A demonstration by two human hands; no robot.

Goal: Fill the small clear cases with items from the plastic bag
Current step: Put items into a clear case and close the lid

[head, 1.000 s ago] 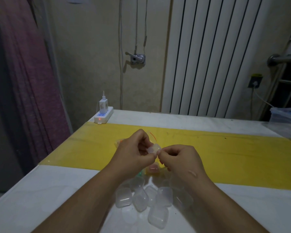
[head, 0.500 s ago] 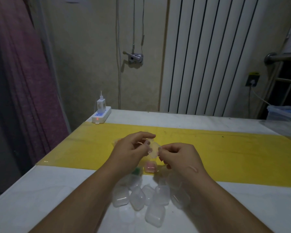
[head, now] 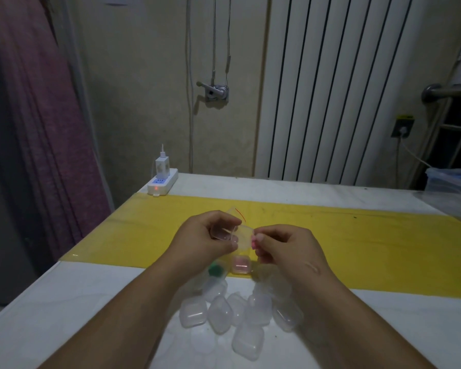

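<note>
Pinched between left hand [head: 205, 241] and right hand [head: 282, 246] is a small clear case [head: 241, 239]. More clear cases [head: 221, 312] are heaped at 6 o'clock.

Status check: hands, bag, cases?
Left hand grips clear plastic bag, held above table. Right hand pinches small pink item at bag's edge. Empty clear cases clustered below; one pink-filled case beside them. Nothing blocking.
</note>
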